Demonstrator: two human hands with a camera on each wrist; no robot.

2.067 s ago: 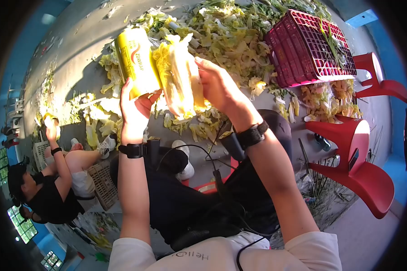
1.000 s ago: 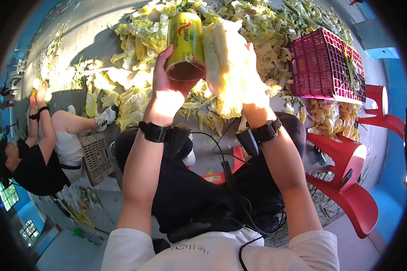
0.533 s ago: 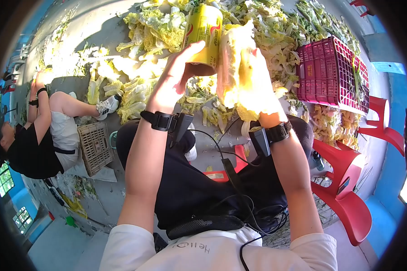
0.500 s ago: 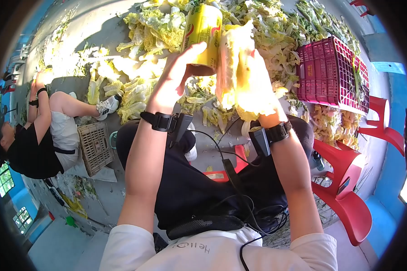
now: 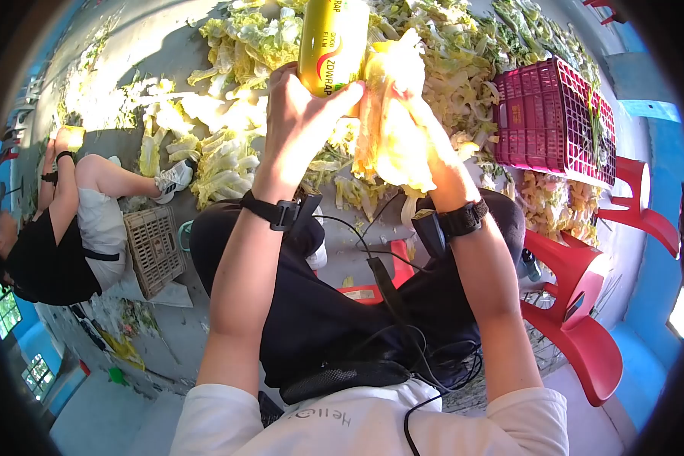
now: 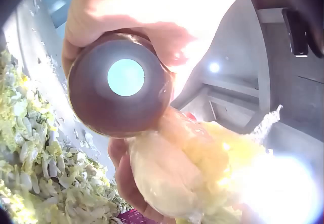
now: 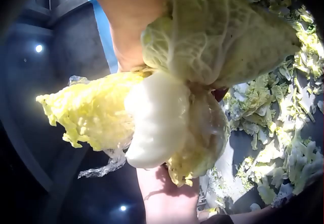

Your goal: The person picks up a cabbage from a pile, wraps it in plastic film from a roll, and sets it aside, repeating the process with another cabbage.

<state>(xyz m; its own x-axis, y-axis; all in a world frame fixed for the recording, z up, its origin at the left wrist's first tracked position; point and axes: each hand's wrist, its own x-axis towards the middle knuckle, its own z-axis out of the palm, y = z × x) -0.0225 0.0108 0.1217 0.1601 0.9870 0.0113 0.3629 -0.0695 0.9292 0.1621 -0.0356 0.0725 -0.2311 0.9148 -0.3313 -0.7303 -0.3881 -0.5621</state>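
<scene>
In the head view my left hand (image 5: 300, 114) grips the lower end of a yellow roll of cling film (image 5: 331, 49), its thumb reaching across toward the cabbage. The left wrist view looks into the roll's brown cardboard core (image 6: 91, 107), with the hand curled round it. My right hand (image 5: 437, 140) holds a pale napa cabbage (image 5: 391, 114) right beside the roll, partly washed out by sun. In the right wrist view the cabbage's white stalk (image 7: 157, 120) faces the camera, leaves spreading on both sides. A twisted tail of clear film (image 7: 104, 167) hangs from it.
Loose cabbage leaves (image 5: 463, 83) cover the floor ahead. A magenta crate (image 5: 528, 118) lies to the right, near red chairs (image 5: 577, 304). Another person (image 5: 53, 251) sits at left beside a beige crate (image 5: 153, 247). Cables (image 5: 384, 285) run over my lap.
Both hands have shifted right in the head view since the oldest frame. Over the last half second the left hand has turned on the roll, and the roll's printed label has rotated.
</scene>
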